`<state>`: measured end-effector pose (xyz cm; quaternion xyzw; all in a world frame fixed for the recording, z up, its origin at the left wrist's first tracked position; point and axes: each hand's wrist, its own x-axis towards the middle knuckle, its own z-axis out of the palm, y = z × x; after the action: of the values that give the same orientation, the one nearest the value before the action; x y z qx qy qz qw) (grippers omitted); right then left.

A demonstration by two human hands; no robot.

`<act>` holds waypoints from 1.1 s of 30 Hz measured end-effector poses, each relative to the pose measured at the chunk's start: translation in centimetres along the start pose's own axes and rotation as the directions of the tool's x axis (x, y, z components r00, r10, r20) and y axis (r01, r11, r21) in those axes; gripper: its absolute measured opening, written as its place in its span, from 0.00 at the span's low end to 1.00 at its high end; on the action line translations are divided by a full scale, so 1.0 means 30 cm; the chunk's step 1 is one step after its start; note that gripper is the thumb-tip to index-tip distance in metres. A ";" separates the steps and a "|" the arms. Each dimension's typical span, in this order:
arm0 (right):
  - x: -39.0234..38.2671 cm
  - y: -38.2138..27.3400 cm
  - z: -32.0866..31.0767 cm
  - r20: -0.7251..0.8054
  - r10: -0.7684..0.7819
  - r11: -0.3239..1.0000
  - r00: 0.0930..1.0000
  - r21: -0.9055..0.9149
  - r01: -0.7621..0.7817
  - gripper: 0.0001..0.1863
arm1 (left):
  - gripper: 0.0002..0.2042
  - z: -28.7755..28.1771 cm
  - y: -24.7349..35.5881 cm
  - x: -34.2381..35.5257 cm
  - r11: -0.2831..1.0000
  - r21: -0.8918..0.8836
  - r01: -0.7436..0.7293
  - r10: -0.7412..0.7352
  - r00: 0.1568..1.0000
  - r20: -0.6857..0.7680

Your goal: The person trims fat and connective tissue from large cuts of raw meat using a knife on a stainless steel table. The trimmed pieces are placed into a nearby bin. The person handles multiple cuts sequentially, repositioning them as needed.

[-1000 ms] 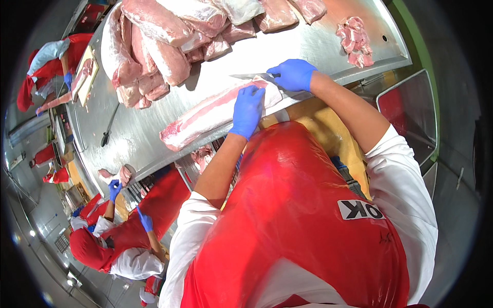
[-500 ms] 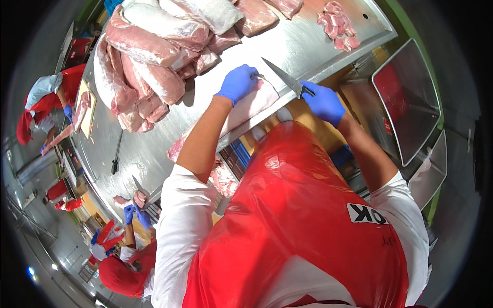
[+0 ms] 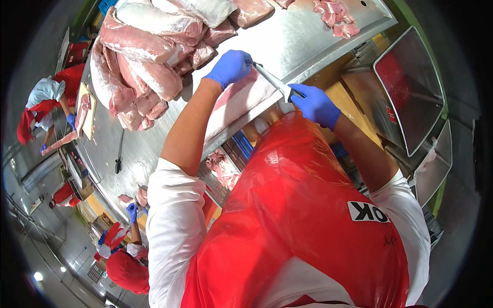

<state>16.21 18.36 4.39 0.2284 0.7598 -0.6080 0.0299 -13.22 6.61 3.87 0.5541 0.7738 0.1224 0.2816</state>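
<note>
Over steel table point(image 3: 282, 41) and meat point(image 3: 246, 98), gripping knife point(image 3: 272, 77) in right hand point(image 3: 314, 105), curling left hand point(image 3: 228, 68) beside its tip, can't tell around what; could nick glove on a slip.

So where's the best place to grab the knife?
The knife is probably best gripped by its dark handle, coming from the lower right, where the right hand holds it; the pointed blade slants away, up-left toward the left hand.
</note>
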 end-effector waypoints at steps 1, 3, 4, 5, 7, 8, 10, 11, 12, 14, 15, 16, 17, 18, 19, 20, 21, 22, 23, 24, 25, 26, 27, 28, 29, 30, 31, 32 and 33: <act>0.004 -0.013 -0.008 0.051 0.070 0.996 0.996 0.052 -0.073 0.15 | 0.11 -0.010 -0.001 0.006 1.000 -0.012 -0.010 0.010 1.000 0.011; 0.016 -0.087 -0.037 0.165 0.204 0.964 0.965 0.137 -0.227 0.15 | 0.11 -0.033 0.002 0.017 0.999 -0.043 -0.028 0.030 0.999 0.032; 0.026 -0.098 -0.033 0.170 0.236 0.949 0.957 0.170 -0.264 0.14 | 0.10 -0.038 0.010 0.027 0.999 -0.012 -0.030 0.031 0.999 0.030; 0.038 -0.108 -0.025 0.179 0.266 0.932 0.947 0.202 -0.300 0.14 | 0.10 -0.044 0.013 0.034 0.999 -0.017 -0.042 0.042 0.998 0.044; 0.065 -0.144 -0.008 0.190 0.300 0.915 0.935 0.218 -0.338 0.15 | 0.10 -0.057 0.018 0.048 0.998 -0.027 -0.065 0.066 0.995 0.071; 0.079 -0.171 0.004 0.191 0.309 0.916 0.932 0.204 -0.346 0.15 | 0.10 -0.064 0.019 0.053 0.996 0.016 -0.091 0.089 0.992 0.086; 0.100 -0.216 0.014 0.190 0.308 0.913 0.932 0.216 -0.346 0.15 | 0.10 -0.067 0.027 0.064 0.995 0.038 -0.092 0.089 0.992 0.088; 0.102 -0.237 0.012 0.193 0.313 0.914 0.930 0.205 -0.351 0.15 | 0.10 -0.073 0.025 0.063 0.995 0.051 -0.087 0.082 0.993 0.086; 0.098 -0.257 0.011 0.195 0.318 0.915 0.928 0.194 -0.355 0.15 | 0.10 -0.077 0.024 0.062 0.996 0.053 -0.065 0.060 0.994 0.086; 0.083 -0.261 0.011 0.203 0.298 0.929 0.933 0.165 -0.332 0.15 | 0.10 -0.082 0.017 0.069 0.997 0.040 -0.073 0.071 0.996 0.049; 0.069 -0.243 -0.002 0.213 0.270 0.941 0.939 0.146 -0.304 0.15 | 0.10 -0.091 0.018 0.063 0.997 0.032 -0.073 0.072 0.997 0.025; 0.061 -0.230 -0.008 0.224 0.243 0.953 0.944 0.126 -0.276 0.15 | 0.10 -0.100 0.019 0.056 0.999 0.000 -0.047 0.047 0.998 0.049; 0.058 -0.226 -0.007 0.217 0.251 0.947 0.943 0.144 -0.286 0.15 | 0.10 -0.101 0.024 0.054 0.999 0.009 -0.053 0.052 0.997 0.054; 0.057 -0.224 -0.005 0.210 0.260 0.942 0.943 0.161 -0.296 0.16 | 0.10 -0.101 0.029 0.052 0.998 0.018 -0.058 0.056 0.997 0.059; 0.061 -0.223 0.002 0.204 0.269 0.935 0.941 0.178 -0.306 0.17 | 0.10 -0.100 0.035 0.048 0.998 0.027 -0.062 0.060 0.996 0.064; 0.074 -0.223 0.012 0.206 0.287 0.924 0.935 0.196 -0.327 0.18 | 0.11 -0.098 0.036 0.047 0.999 0.011 -0.049 0.048 0.997 0.056; 0.094 -0.221 0.023 0.209 0.306 0.913 0.929 0.213 -0.348 0.20 | 0.11 -0.096 0.038 0.047 0.999 0.000 -0.037 0.037 0.998 0.046; 0.115 -0.220 0.036 0.212 0.324 0.900 0.922 0.230 -0.370 0.21 | 0.11 -0.094 0.040 0.046 1.000 -0.011 -0.026 0.026 0.999 0.037; 0.133 -0.214 0.047 0.194 0.323 0.909 0.926 0.208 -0.361 0.23 | 0.11 -0.090 0.044 0.046 1.000 -0.025 -0.018 0.019 0.999 0.030; 0.154 -0.212 0.061 0.176 0.321 0.917 0.931 0.187 -0.351 0.24 | 0.11 -0.091 0.044 0.043 0.999 -0.046 -0.011 0.011 1.000 0.018; 0.167 -0.214 0.073 0.157 0.318 0.925 0.935 0.166 -0.342 0.25 | 0.10 -0.093 0.043 0.040 0.998 -0.070 0.006 -0.005 1.000 0.014; 0.177 -0.227 0.084 0.153 0.320 0.928 0.935 0.147 -0.342 0.25 | 0.10 -0.094 0.040 0.039 0.995 -0.095 0.022 -0.021 1.000 0.010; 0.185 -0.245 0.094 0.149 0.322 0.931 0.935 0.129 -0.341 0.25 | 0.10 -0.094 0.038 0.038 0.992 -0.119 0.037 -0.037 0.999 0.007; 0.191 -0.255 0.098 0.144 0.324 0.934 0.935 0.111 -0.340 0.25 | 0.10 -0.095 0.035 0.038 0.989 -0.140 0.052 -0.053 0.999 -0.007; 0.188 -0.250 0.102 0.158 0.328 0.934 0.931 0.095 -0.345 0.23 | 0.10 -0.111 0.045 0.039 0.985 -0.162 0.064 -0.068 0.998 -0.017; 0.178 -0.242 0.109 0.171 0.333 0.933 0.927 0.080 -0.350 0.22 | 0.10 -0.128 0.054 0.041 0.980 -0.184 0.076 -0.082 0.996 -0.027; 0.162 -0.240 0.114 0.183 0.338 0.933 0.923 0.065 -0.355 0.20 | 0.11 -0.152 0.061 0.050 0.957 -0.281 0.079 -0.093 0.995 -0.036; 0.135 -0.285 0.117 0.256 0.373 0.917 0.892 0.042 -0.396 0.15 | 0.11 -0.193 0.077 0.048 0.923 -0.375 0.087 -0.111 0.993 -0.044; 0.112 -0.288 0.132 0.256 0.351 0.928 0.901 0.035 -0.372 0.14 | 0.12 -0.212 0.086 0.033 0.880 -0.466 0.092 -0.134 0.989 -0.058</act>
<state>8.98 14.34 10.13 0.2897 0.6686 -0.6465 0.2263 -15.05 9.24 10.02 0.4190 0.7651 0.3107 0.3776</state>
